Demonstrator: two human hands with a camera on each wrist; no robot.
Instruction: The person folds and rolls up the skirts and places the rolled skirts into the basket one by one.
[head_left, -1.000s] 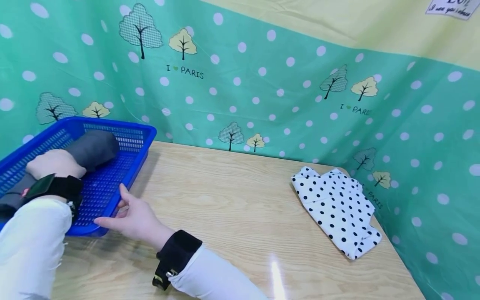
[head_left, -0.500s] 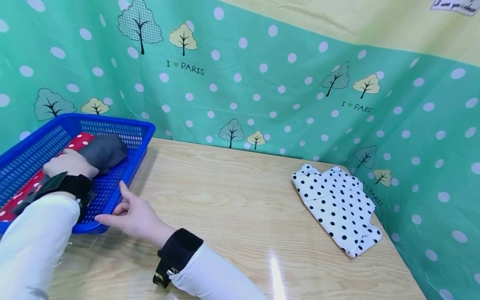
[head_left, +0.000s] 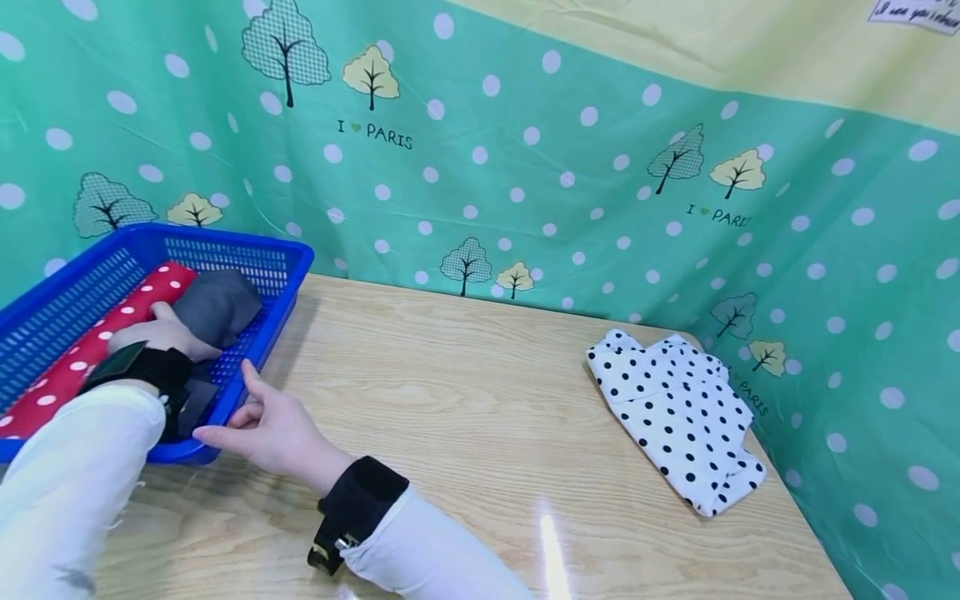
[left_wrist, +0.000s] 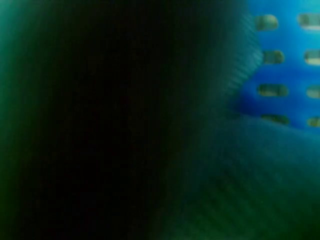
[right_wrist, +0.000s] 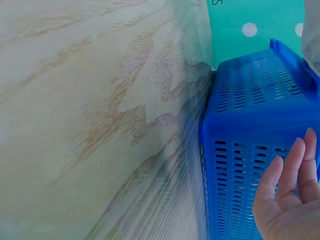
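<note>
Right hand (head_left: pixel 281 429): thumb and index finger set apart along the basket's rim near its close corner; right wrist view has the other fingers nearly straight beside the outer wall.
Sleeves and straps: white sleeves (head_left: pixel 438 550) on both arms, black straps (head_left: pixel 363 500) at both wrists.
Left hand (head_left: pixel 160 335): inside the basket, knuckles up, thumb touching dark grey cloth; fingertips hidden, so whether it pinches the cloth I cannot tell. Left wrist view mostly dark and blurred.
Blue basket (head_left: pixel 232 240): perforated walls, on the desk's left side.
Dark grey cloth (head_left: pixel 219 307): bunched in the basket, between red cloth and right wall; more dark cloth shows beside the left wrist.
Red cloth (head_left: pixel 88 348): white dots, long strip down the basket, alongside the grey.
Desk (head_left: pixel 450 400): pale wood grain, bright glare streak at the near edge.
White cloth (head_left: pixel 678 421): black dots, lying folded at the desk's right, well apart from both hands.
Backdrop (head_left: pixel 420 75): green hanging fabric, pale dots, trees, "I PARIS" lettering; yellow band above.
</note>
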